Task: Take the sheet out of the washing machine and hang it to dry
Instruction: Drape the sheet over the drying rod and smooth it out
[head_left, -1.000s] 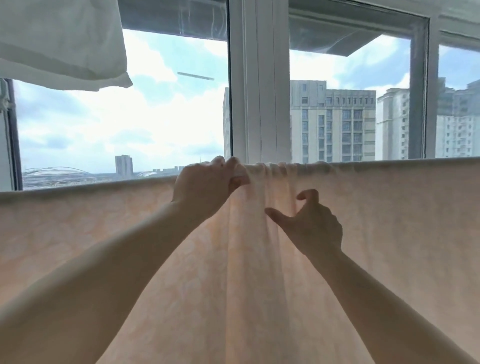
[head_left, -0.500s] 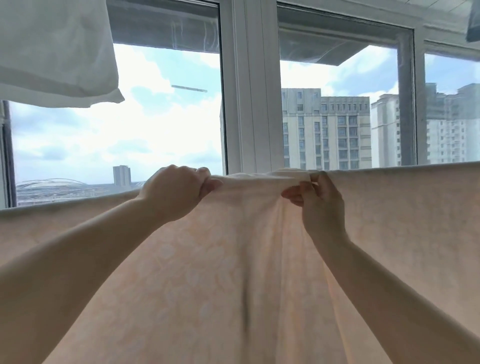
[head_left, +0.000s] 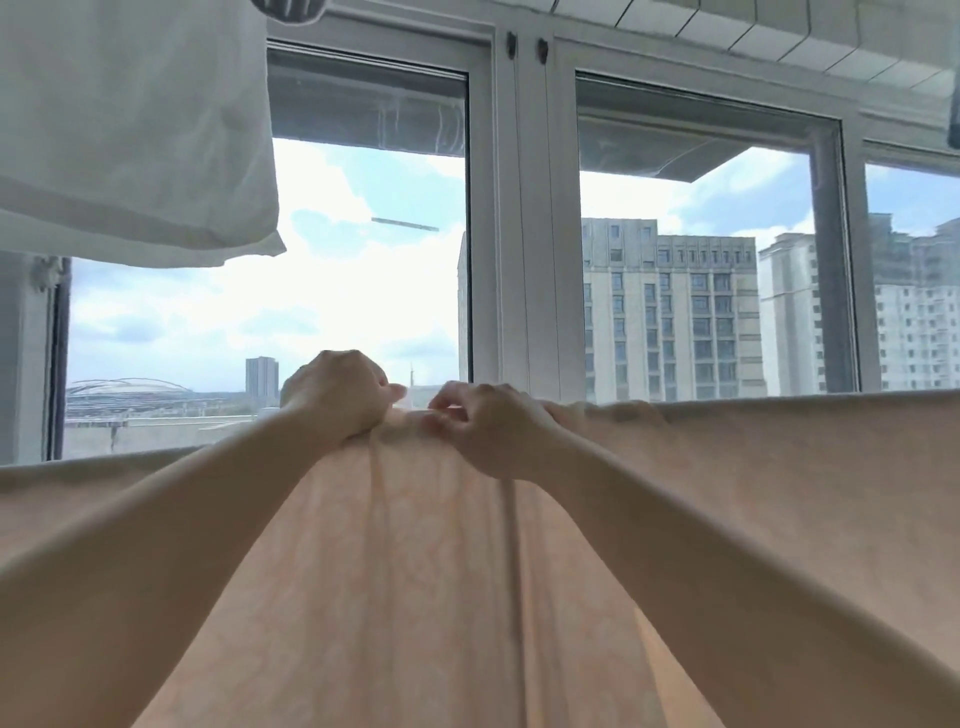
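The sheet hangs draped before the window, top edge bunched between my hands. Left hand grips the gather; right hand pinches it alongside. Advice: draw the hands apart evenly, smoothing folds flat.

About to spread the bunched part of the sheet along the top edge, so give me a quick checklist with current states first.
1. Left hand grips the sheet's top edge: ok.
2. Right hand fingers pinch the top edge: ok.
3. Peach sheet draped over its support on both sides: ok.
4. Fabric flat between the hands: not ok, gathered into folds.
5. White laundry hanging upper left clear of the sheet: ok.
6. Support under the sheet: cannot tell, covered.
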